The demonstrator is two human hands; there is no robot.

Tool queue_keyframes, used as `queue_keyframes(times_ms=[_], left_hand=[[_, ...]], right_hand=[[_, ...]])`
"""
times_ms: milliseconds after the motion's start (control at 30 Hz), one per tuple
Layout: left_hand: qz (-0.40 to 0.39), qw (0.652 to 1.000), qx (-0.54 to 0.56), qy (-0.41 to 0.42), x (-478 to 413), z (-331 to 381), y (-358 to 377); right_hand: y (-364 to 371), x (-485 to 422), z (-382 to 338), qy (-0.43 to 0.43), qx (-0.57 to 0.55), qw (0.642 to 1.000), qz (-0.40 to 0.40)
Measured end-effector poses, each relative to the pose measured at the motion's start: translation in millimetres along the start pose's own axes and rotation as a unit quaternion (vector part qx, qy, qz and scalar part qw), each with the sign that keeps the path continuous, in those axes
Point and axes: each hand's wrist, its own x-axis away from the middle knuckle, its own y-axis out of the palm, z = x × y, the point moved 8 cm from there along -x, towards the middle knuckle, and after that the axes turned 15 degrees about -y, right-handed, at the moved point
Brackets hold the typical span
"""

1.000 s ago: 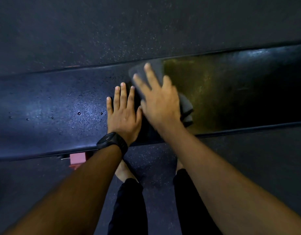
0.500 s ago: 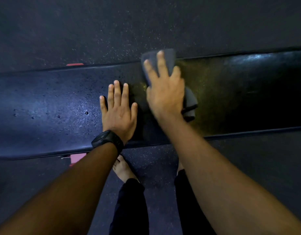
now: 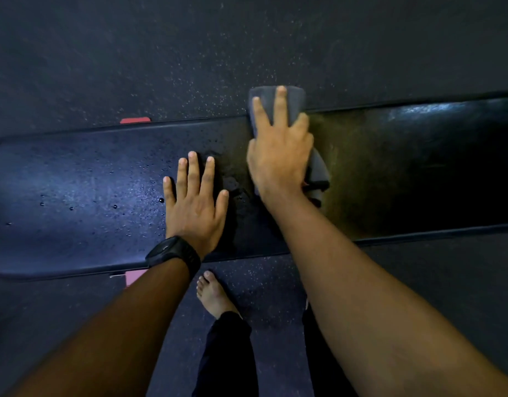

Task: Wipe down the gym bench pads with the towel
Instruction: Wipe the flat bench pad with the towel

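Speckled dark rubber flooring [image 3: 161, 47] lies all round the long black vinyl bench pad [image 3: 75, 179]. The person's right hand [image 3: 278, 156], fingers straight, presses a folded grey towel [image 3: 292, 101] at the pad's far edge, with the cloth overhanging it. The left hand [image 3: 194, 204] lies flat and spread just beside, holding nothing. Right of the towel the pad looks wiped. Water droplets [image 3: 115, 206] toward the left end suggest roughly half remains.

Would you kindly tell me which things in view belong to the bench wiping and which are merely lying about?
In the job: bench pad, wet with droplets; grey towel, at its far edge; right hand, pressing the towel; left hand, flat on the pad.
Just about: black watch on the left wrist; red piece beyond the pad; speckled floor; bare foot.
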Motion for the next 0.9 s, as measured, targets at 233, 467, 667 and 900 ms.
queue_keyframes(times_ms=[233, 467, 667, 900], left_hand=[[-0.012, 1.0, 0.002, -0.003, -4, -17, -3], [-0.007, 1.0, 0.005, 0.001, 0, -25, -5], [-0.005, 1.0, 0.018, -0.013, -12, -41, -9], [-0.011, 1.0, 0.019, 0.007, -8, -58, -14]], right_hand=[[6, 136, -34, -0.229, -0.036, 0.972, -0.027], [0, 33, 12, 0.027, 0.0, 1.0, -0.007], [9, 32, -84, -0.121, 0.002, 0.993, 0.004], [13, 130, -38, -0.144, 0.004, 0.989, -0.022]])
